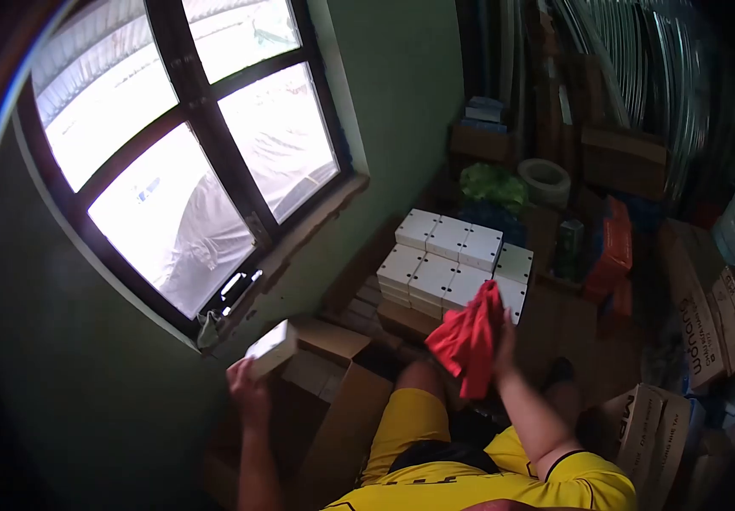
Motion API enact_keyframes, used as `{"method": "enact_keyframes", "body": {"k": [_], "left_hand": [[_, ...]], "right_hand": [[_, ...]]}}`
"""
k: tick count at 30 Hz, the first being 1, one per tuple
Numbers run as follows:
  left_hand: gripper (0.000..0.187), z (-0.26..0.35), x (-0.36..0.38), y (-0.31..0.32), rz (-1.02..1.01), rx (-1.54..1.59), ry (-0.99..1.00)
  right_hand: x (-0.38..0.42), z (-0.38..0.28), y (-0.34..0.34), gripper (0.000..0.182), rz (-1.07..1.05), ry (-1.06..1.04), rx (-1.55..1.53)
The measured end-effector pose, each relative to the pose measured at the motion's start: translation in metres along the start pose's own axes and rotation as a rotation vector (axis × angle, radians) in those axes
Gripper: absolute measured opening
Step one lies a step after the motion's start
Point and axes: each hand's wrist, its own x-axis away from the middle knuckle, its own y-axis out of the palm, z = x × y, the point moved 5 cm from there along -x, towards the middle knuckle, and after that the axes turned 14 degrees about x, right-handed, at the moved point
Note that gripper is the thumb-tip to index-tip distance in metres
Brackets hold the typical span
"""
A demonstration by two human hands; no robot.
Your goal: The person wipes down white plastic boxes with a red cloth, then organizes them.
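The left hand (pixel 246 375) grips a small white box (pixel 270 347) by one end, the right hand (pixel 502 336) clutches a red cloth (pixel 468 339), so the box may slip and fall into the open carton (pixel 333 375).

Right hand (pixel 504 336): fingers largely hidden behind the red cloth (pixel 470 336). Stack of white boxes (pixel 453 260): near corner covered by that cloth; printing too small to read. Forearms cut off at bottom edge. Right-hand shelves too dark to identify contents.
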Motion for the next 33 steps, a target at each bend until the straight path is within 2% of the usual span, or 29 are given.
{"method": "enact_keyframes", "body": {"k": [1,2,4,5,6,7,9,10,11,14,17,21,23,26,27,30,31,33], "left_hand": [[0.048,0.021,-0.001,0.021,0.006,0.116,0.023],[0.047,0.044,0.0,0.043,-0.014,0.08,0.139],[0.046,0.094,0.006,0.091,-0.082,0.0,0.346],[0.046,0.118,0.011,0.117,-0.124,0.0,0.402],[0.047,0.128,0.017,0.146,-0.164,0.096,0.358],[0.045,0.145,0.023,0.169,-0.256,0.174,0.405],[0.041,0.162,0.036,0.219,-0.397,0.425,0.339],[0.04,0.17,0.039,0.234,-0.426,0.543,0.198],[0.039,0.183,0.038,0.244,-0.447,0.486,0.214],[0.04,0.214,0.032,0.27,-0.501,0.351,0.295],[0.045,0.234,0.032,0.291,-0.536,0.364,0.389],[0.054,0.26,0.042,0.312,-0.512,0.458,0.443],[0.058,0.263,0.046,0.322,-0.385,0.637,0.349],[0.058,0.235,0.071,0.36,-0.395,1.642,-0.627],[0.047,0.232,0.087,0.37,-0.477,1.727,-0.99],[0.043,0.246,0.09,0.377,-0.699,1.782,-0.907],[0.052,0.24,0.096,0.37,-0.628,1.633,-1.066],[0.054,0.238,0.087,0.374,-0.63,1.702,-1.073]], "right_hand": [[0.003,0.013,0.013,0.061,0.005,0.059,-0.021],[0.007,0.025,0.025,0.063,0.014,0.119,-0.039],[0.013,0.05,0.038,0.068,-0.192,0.263,-0.118],[0.017,0.059,0.047,0.071,-0.17,0.315,-0.062],[0.017,0.072,0.044,0.069,-0.245,0.392,-0.122],[0.017,0.076,0.042,0.069,-0.236,0.317,-0.036],[0.013,0.06,0.041,0.071,-0.19,0.151,0.198],[0.013,0.043,0.041,0.073,-0.148,0.066,0.345],[0.012,0.025,0.039,0.075,-0.101,-0.018,0.491],[0.002,-0.012,0.013,0.071,0.015,-0.271,0.63],[-0.003,-0.028,-0.014,0.063,0.004,-0.085,0.046],[-0.013,-0.036,-0.054,0.061,0.133,-0.03,0.024],[-0.004,-0.052,-0.055,0.061,0.251,-0.146,0.187],[-0.006,-0.065,-0.058,0.06,0.32,-0.332,0.291],[-0.007,-0.065,-0.06,0.06,0.327,-0.392,0.304],[-0.006,-0.066,-0.064,0.063,0.299,-0.356,0.428],[-0.003,-0.065,-0.062,0.066,0.321,-0.408,0.539],[0.007,-0.07,-0.04,0.072,0.365,-0.518,0.765]]}}
